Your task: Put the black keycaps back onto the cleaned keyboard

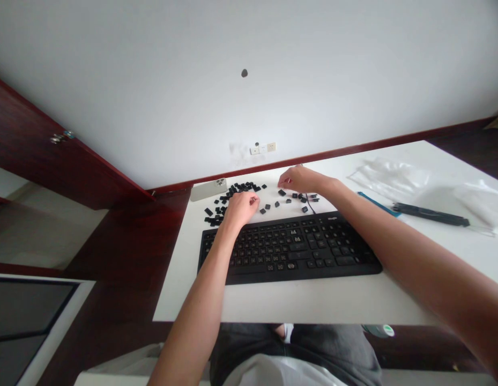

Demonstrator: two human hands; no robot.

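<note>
A black keyboard [273, 246] lies on the white table, with many keycaps gone from its main block and others still on at the right end. Loose black keycaps [220, 210] are heaped behind its left side, and more are scattered behind its middle. Over the edge of the heap, my left hand [243, 207] is closed with its fingers curled; whatever it may hold is hidden. My right hand [297, 178] is farther back, fingers bent down and drawn together above the table. Just below its fingertips lies a single keycap [281, 192]. Its grip is too small to make out.
A phone [208, 189] lies at the table's back left. On the right are a dark slim tool [431, 213], a blue strip [379, 203] and clear plastic bags [389, 174]. The keyboard cable [310, 203] runs back among the keycaps. A wall stands behind the table.
</note>
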